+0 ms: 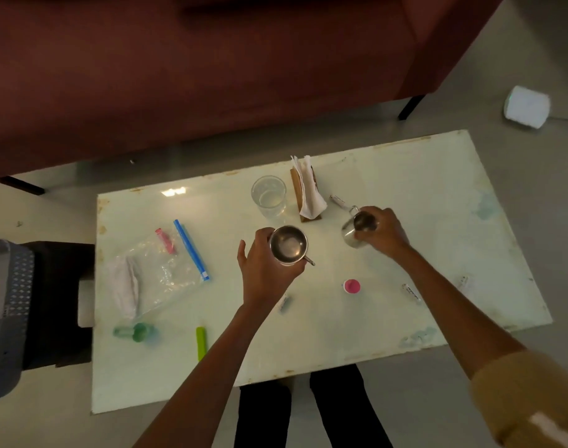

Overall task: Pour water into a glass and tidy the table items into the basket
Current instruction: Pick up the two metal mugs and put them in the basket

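Observation:
My left hand (263,266) grips a steel mug (288,244) held upright over the white table (405,189). My right hand (381,231) holds a smaller steel jug (357,228) standing right of it. A clear glass (269,197) with a little water stands beyond the mug. Left on the table lie a zip bag (161,273) with a blue seal, a pink piece (165,240), a green item (137,332) and a lime stick (201,342). A pink cap (352,286) sits near the middle. The grey basket (9,318) is at the far left, off the table.
A napkin holder (308,192) with white napkins stands right of the glass. Small white sachets (411,293) lie at the right. A dark red sofa (211,76) is behind the table. A white device (526,106) sits on the floor at right.

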`<action>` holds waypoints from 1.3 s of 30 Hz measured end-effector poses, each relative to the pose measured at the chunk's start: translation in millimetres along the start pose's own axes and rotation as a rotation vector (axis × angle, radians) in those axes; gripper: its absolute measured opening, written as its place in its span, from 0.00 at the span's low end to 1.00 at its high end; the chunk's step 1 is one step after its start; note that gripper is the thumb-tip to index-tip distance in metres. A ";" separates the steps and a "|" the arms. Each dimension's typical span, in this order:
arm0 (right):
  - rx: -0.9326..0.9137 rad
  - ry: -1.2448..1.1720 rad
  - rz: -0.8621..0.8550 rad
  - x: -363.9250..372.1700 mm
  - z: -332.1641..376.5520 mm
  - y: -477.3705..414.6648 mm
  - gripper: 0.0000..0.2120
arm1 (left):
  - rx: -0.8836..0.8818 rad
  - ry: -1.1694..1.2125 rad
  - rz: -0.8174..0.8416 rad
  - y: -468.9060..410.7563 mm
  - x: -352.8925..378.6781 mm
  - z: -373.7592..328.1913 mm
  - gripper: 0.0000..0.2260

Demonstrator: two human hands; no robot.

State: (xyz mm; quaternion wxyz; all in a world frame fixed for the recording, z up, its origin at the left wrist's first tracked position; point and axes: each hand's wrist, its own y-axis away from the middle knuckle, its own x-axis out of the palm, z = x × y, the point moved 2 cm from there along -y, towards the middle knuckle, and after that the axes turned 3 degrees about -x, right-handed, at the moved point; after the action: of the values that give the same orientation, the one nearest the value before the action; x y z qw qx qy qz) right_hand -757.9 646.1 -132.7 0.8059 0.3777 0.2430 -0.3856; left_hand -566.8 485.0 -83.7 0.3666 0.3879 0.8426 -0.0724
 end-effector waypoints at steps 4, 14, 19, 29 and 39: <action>-0.145 -0.062 0.009 -7.4 57.7 73.3 0.29 | 0.019 -0.003 -0.026 19.3 -43.5 -17.9 0.31; -0.168 -0.164 0.031 -1.8 146.8 233.7 0.31 | 0.037 0.012 -0.108 102.2 -178.4 -6.9 0.27; -0.234 -0.170 0.055 8.1 200.9 268.9 0.31 | 0.034 0.019 -0.098 133.1 -234.8 7.6 0.29; -0.511 -0.027 0.335 20.5 279.0 299.3 0.25 | 0.067 0.117 -0.129 188.4 -294.3 24.4 0.28; -0.649 -0.023 0.494 58.7 303.4 329.2 0.25 | -0.075 0.154 -0.285 238.2 -325.5 58.3 0.31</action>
State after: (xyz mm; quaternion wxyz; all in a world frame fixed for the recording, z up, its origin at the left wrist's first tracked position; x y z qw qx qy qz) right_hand -428.1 516.1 146.9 0.9543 0.1464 0.2451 -0.0880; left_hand -225.6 429.9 132.3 0.3011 0.2549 0.9168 -0.0623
